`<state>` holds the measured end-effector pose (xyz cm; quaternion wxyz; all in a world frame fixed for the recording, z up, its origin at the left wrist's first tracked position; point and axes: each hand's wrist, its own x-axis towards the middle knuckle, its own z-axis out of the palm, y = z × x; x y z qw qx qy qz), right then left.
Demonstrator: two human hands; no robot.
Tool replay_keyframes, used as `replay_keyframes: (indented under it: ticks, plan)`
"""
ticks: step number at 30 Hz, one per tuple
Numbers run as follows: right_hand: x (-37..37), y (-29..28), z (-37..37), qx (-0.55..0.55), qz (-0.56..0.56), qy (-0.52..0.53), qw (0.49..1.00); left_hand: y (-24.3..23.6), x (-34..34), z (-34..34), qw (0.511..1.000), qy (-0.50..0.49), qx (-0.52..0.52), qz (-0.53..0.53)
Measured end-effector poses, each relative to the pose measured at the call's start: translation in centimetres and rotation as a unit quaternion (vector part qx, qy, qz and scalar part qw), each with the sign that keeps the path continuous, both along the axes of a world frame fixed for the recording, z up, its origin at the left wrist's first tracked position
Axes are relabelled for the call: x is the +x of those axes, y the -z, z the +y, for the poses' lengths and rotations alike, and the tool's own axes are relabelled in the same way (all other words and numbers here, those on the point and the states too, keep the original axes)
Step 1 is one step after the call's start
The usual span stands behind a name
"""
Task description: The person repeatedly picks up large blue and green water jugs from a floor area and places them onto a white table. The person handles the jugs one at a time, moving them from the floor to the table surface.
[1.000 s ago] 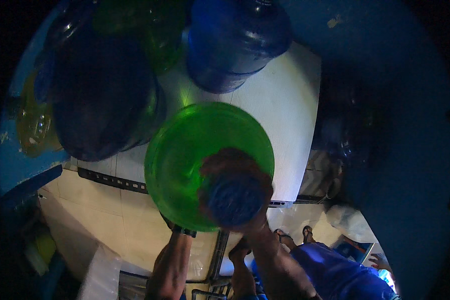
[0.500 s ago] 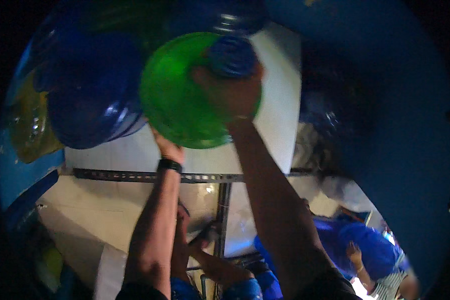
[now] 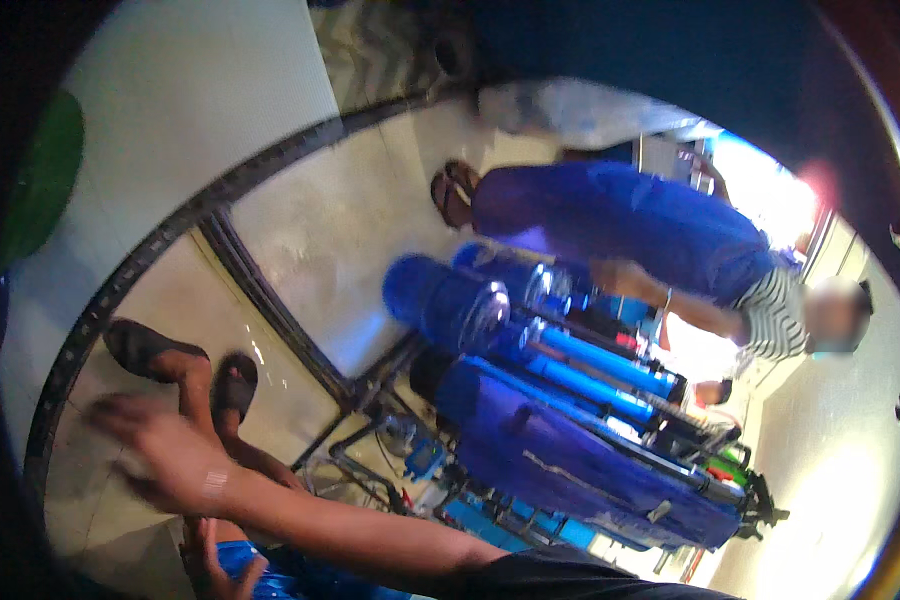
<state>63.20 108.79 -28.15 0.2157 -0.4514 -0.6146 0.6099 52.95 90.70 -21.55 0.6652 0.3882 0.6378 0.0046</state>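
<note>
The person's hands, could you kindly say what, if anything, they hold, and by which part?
The blurred right hand appears empty; the left hand, partly cut off, shows nothing held.

At lower centre of the frame a dark sleeve (image 3: pixel 580 578) is covering the upper right arm, and the forearm (image 3: pixel 355 525) is emerging bare. At lower left, the right hand (image 3: pixel 175 465) and left hand (image 3: pixel 208 565) are showing ungloved; pale fine lines are marking the right wrist, blur hiding their nature. Bright blue, light-mottled shorts (image 3: pixel 260 568) are showing at the bottom edge. Dark sandals (image 3: pixel 140 352) are covering the feet, mid-left.
</note>
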Motion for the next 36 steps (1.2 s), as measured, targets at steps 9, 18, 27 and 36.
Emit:
replay_keyframes:
  ticks: [9, 18, 27, 36]
  plan:
    - [17.2, -4.1, -24.9, -0.424, -0.321, -0.023, 0.847, 1.4, 2.0, 0.7, 0.965, 0.198, 0.148, 0.092]
    - [14.9, -5.8, -27.2, -0.52, -0.267, 0.127, 0.801, 1.1, 3.1, 3.5, 0.952, 0.283, 0.098, 0.065]
    - [14.0, -5.6, -32.2, -0.579, -0.236, 0.283, 0.728, 2.4, 8.8, 4.3, 0.858, 0.491, 0.142, 0.044]
    - [9.3, -7.3, -41.1, -0.503, -0.101, 0.565, 0.646, 3.5, 3.4, 8.3, 0.814, 0.526, 0.239, 0.065]
